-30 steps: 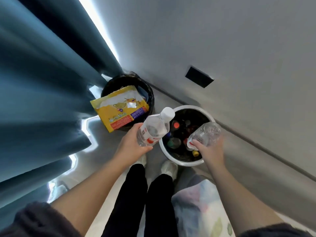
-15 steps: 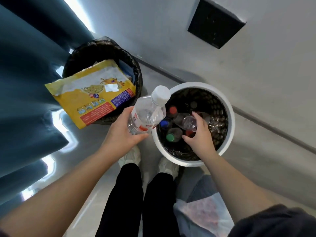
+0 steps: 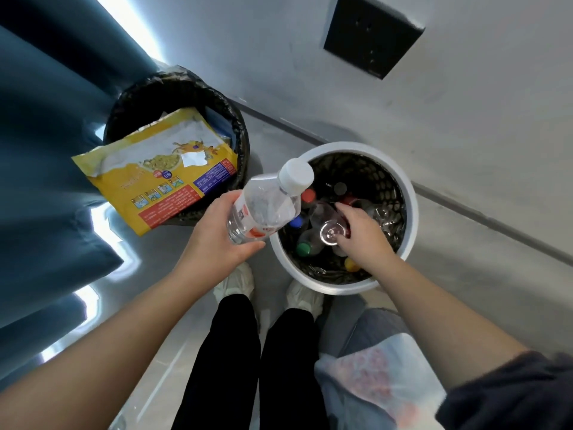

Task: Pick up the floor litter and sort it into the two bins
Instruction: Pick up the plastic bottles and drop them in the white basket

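Left hand (image 3: pixel 217 240), right hand (image 3: pixel 364 240), fingers (image 3: pixel 345 211) curled.

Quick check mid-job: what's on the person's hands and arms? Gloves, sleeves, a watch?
No gloves: the left hand and right hand are both bare, with no ring, watch or band showing. Both forearms are uncovered. A dark sleeve of soft-looking fabric covers the right arm's upper end; no sleeve shows on the left arm within the frame.

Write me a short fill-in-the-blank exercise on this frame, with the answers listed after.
1. The left hand grips a clear bottle with a ____ cap.
2. The right hand holds a second bottle inside the white bin, which contains other ____.
3. The yellow packet rests on the black bin, touched by ____ hand.
Missing words: white; bottles; neither.
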`<move>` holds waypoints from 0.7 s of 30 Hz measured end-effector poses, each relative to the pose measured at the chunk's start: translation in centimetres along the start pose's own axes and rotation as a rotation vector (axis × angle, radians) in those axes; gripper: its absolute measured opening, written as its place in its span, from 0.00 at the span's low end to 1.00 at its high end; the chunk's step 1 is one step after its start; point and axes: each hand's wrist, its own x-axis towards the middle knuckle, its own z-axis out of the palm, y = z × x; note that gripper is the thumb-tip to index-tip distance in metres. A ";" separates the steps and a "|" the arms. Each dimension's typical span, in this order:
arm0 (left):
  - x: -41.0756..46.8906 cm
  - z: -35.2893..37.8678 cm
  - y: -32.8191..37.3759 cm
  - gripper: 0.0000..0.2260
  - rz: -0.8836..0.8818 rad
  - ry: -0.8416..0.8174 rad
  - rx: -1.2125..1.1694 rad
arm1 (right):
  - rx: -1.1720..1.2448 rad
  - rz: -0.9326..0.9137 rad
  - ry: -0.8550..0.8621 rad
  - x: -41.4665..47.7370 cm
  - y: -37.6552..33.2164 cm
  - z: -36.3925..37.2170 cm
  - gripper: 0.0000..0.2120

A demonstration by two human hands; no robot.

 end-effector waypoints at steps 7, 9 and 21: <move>1.4 3.6 7.2 0.33 0.037 -0.232 0.013 | 0.890 -0.088 -0.355 -4.5 -2.6 -9.3 0.41; 2.3 5.6 8.8 0.32 0.043 -0.327 -0.008 | 0.913 -0.171 -0.332 -5.1 -3.2 -10.7 0.35; 5.3 12.8 2.7 0.27 0.489 -0.760 1.257 | 0.755 0.102 0.131 -3.5 3.0 -8.5 0.24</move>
